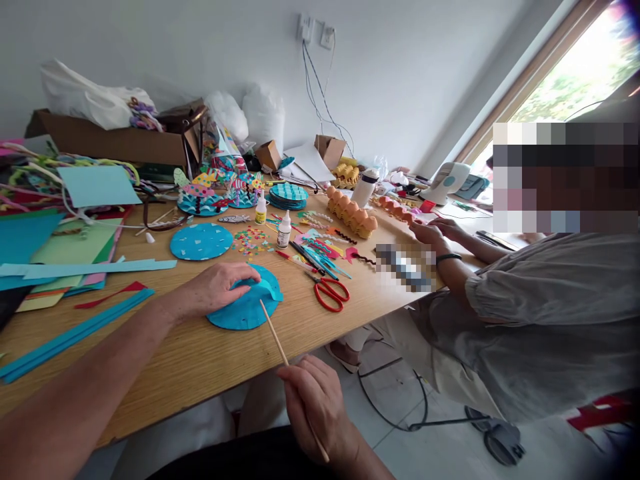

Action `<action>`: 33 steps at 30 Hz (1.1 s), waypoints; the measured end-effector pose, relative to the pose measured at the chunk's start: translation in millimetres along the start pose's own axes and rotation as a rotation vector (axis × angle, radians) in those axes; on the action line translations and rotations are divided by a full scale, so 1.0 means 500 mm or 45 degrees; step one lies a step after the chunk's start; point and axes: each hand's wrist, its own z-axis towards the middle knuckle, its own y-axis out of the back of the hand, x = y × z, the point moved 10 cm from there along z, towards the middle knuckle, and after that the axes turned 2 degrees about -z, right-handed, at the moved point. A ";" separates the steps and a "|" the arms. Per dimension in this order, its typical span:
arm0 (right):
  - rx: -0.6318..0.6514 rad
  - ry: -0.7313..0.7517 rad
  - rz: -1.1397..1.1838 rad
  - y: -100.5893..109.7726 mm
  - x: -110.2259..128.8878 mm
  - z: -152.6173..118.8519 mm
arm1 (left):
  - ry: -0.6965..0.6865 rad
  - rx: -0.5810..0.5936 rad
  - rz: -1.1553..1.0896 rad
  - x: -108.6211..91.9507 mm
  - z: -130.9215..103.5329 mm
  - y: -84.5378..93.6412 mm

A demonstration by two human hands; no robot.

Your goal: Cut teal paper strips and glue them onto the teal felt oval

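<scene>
A round blue disc [243, 317] lies near the table's front edge, with a curved blue strip [273, 285] raised on its top. My left hand [217, 287] rests over the disc's left part, thumb and fingers curled on the strip's left side. In my right hand [317, 400], held in front of the table edge, is a thin wooden stick [274, 331]; its tip points up at the disc, close to the strip. Another blue disc [201, 241] with pale flecks lies behind my left hand.
Red-handled scissors [331, 294], pens, white glue bottles [284, 231] and confetti [253, 241] lie beyond the disc. Coloured paper [80, 247] and blue strips [75, 333] are at left. Egg cartons [351, 213] stand behind. A person [550, 313] sits at right, hands on an orange carton.
</scene>
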 end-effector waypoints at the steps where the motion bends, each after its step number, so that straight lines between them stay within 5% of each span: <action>1: -0.022 -0.002 0.004 0.009 0.003 0.001 | -0.006 0.002 -0.013 0.000 0.001 -0.001; 24: -0.022 -0.037 -0.081 -0.027 -0.023 0.013 | 0.086 0.073 0.166 0.003 0.008 -0.037; 33: -0.064 0.052 -0.025 -0.015 0.010 0.039 | 0.140 0.056 -0.063 0.045 -0.016 0.027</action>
